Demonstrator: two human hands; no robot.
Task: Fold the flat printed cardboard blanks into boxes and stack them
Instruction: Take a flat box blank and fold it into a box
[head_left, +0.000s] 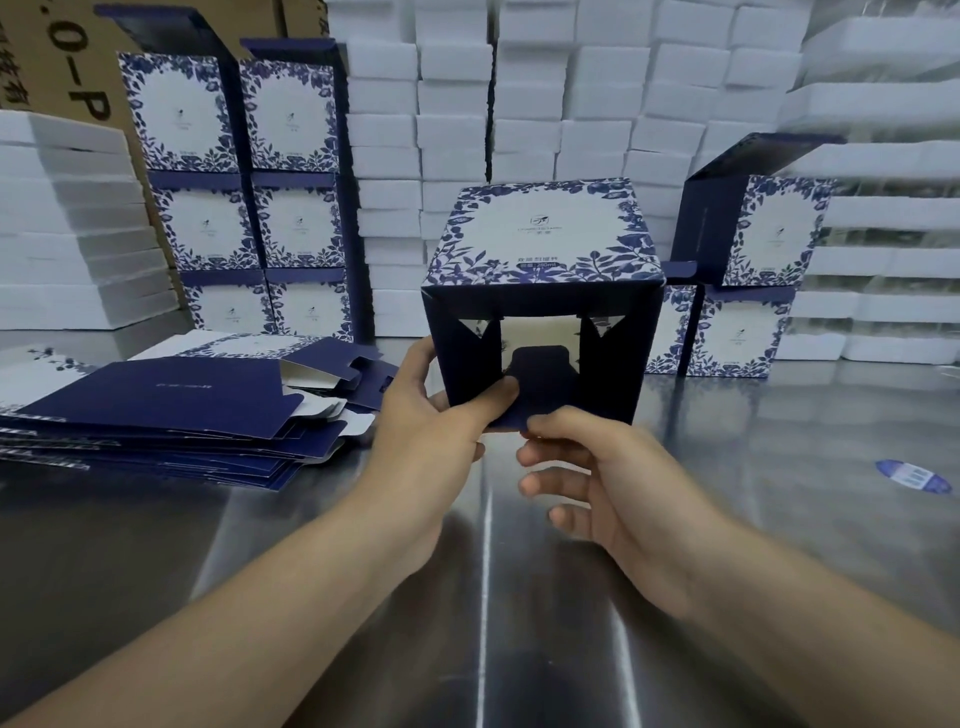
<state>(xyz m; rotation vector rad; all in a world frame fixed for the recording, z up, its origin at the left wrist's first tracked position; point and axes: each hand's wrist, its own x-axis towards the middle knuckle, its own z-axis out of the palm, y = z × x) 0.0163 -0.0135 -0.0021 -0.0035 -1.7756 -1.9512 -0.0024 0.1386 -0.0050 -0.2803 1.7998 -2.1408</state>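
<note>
Gripping box (543, 270), both hands (447, 415)

A packing workshop: white foam blocks (519, 104) stacked behind a steel table (727, 441).

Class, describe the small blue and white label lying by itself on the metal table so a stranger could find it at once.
Start at the shiny metal table. Look to the right of the right hand, where the oval label lies flat. Unlike the boxes, it is a thin, lone sticker.
</note>
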